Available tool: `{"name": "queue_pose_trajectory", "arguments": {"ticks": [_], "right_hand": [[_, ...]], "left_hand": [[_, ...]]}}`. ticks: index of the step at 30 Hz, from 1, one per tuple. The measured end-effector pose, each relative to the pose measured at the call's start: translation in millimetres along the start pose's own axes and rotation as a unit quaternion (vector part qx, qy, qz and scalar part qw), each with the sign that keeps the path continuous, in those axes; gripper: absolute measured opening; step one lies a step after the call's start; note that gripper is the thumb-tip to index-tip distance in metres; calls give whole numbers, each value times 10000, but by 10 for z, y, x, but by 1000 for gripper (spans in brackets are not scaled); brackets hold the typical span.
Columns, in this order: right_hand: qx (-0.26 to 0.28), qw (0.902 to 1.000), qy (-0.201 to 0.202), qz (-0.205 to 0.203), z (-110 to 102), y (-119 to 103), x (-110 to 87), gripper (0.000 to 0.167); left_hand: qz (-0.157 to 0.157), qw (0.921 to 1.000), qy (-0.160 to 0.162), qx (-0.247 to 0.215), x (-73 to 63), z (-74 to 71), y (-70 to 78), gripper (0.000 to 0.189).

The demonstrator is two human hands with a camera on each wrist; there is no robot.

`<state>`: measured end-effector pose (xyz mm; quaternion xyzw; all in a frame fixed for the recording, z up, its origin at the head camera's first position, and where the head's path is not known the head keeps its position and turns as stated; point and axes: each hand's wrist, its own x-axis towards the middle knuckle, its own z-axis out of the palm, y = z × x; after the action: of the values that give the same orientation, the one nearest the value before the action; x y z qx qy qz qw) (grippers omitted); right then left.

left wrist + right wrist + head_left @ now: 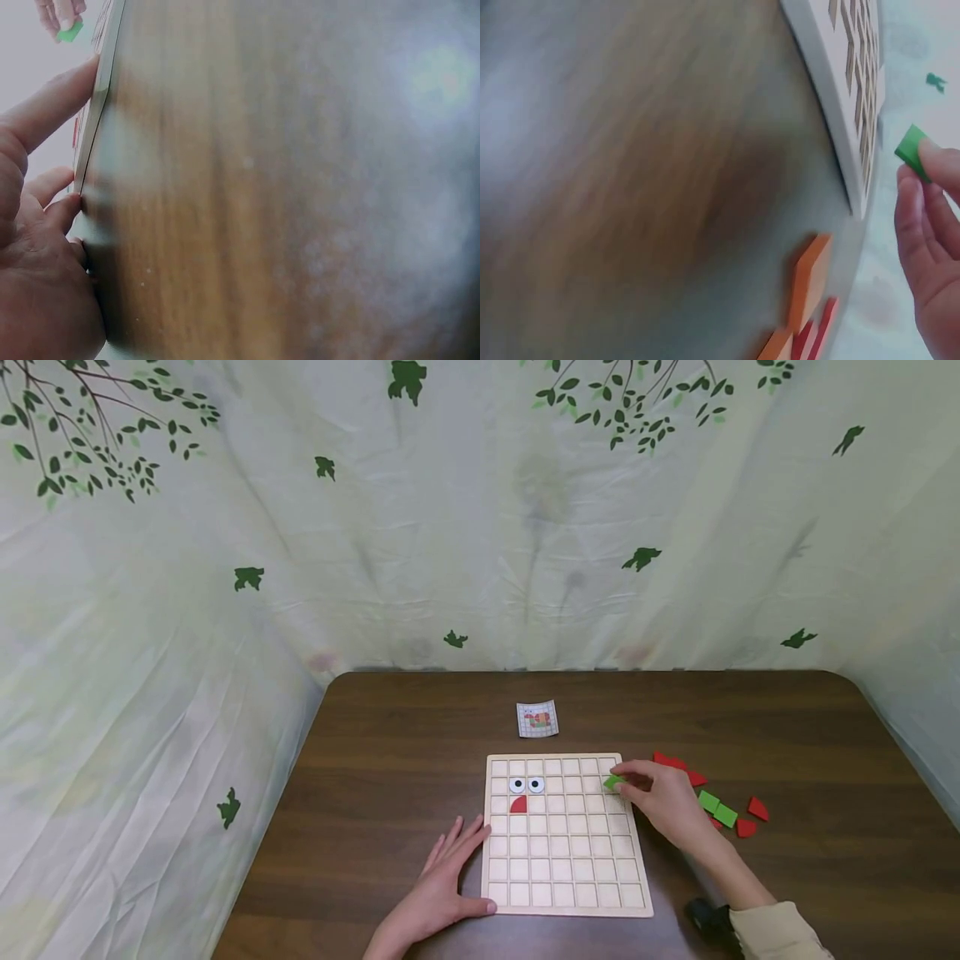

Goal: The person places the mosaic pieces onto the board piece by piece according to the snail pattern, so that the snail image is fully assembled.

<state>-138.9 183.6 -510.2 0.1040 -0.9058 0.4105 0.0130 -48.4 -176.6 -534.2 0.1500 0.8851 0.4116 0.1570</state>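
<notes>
A white grid board (558,847) with a pale wooden frame lies on the brown table. Two round eye pieces (527,785) sit side by side in its upper left cells, with a red quarter-round piece (518,805) just below. My right hand (667,797) pinches a green square tile (612,782) between thumb and fingers, over the board's upper right edge; the right wrist view shows the green tile (913,152) held in the fingertips. My left hand (446,885) touches the board's left edge, thumb near the lower corner and fingers spread higher up.
Right of the board lie two green tiles (717,809) among several red pieces (757,808). Behind the board is a small picture card (537,719) with a gridded drawing. A pale curtain (480,527) with leaf prints hangs behind the table (390,760).
</notes>
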Motion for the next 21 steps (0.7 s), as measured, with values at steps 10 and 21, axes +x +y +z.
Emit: {"name": "queue_pose_trajectory", "arguments": {"ticks": [10, 21], "right_hand": [[512, 9979, -381, -138, 232, -290, 71, 18], [476, 9948, -703, -554, 495, -482, 98, 17]], "left_hand": [[65, 10000, 35, 10, -6, -10, 14, 97], [121, 9999, 58, 36, -11, -10, 20, 96]]}}
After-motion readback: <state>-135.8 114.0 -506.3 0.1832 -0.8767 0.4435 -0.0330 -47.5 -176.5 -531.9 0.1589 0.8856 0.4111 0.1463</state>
